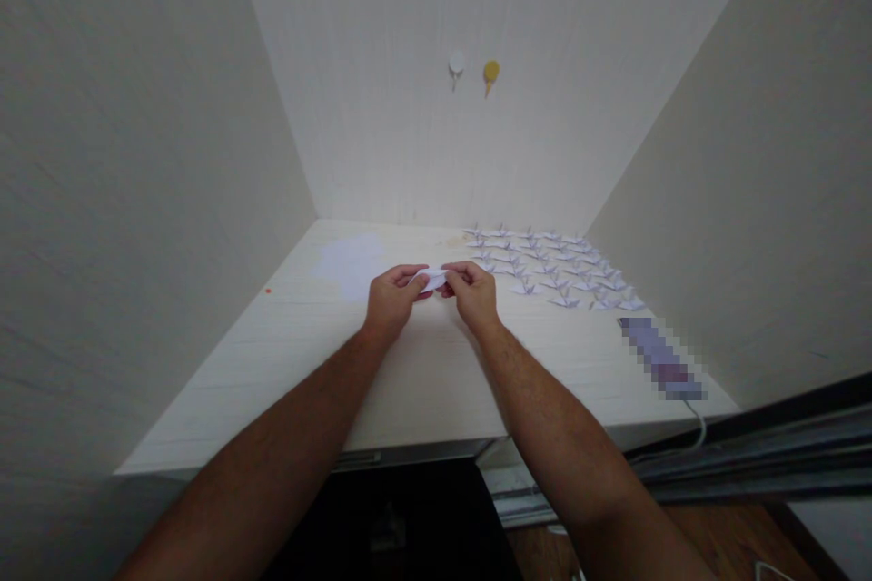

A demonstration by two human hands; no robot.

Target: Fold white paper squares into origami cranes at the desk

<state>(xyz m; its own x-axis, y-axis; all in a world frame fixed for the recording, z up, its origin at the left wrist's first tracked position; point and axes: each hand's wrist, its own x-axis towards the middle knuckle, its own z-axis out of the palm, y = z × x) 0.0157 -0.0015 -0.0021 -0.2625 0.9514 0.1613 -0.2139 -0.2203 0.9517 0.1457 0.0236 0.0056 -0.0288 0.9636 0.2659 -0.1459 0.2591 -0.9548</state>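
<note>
A small piece of folded white paper (pixel 431 279) is held between my two hands, above the middle of the white table (pixel 306 381). My left hand (pixel 395 298) pinches its left end, with the thumb lying on top. At the other end, the thumb and fingers of my right hand (pixel 471 292) are closed on the paper. Parts of the paper are covered by my fingers, so its full shape is hidden. Behind and to the right of my right hand, several white paper cranes (pixel 526 289) stand in rows.
Flat white paper sheets (pixel 351 259) lie at the back left. A blurred-out device (pixel 660 359) with a cable (pixel 701 427) rests near the right edge. Walls enclose the table on three sides. A white hook (pixel 456 64) and a yellow hook (pixel 491 71) are on the back wall.
</note>
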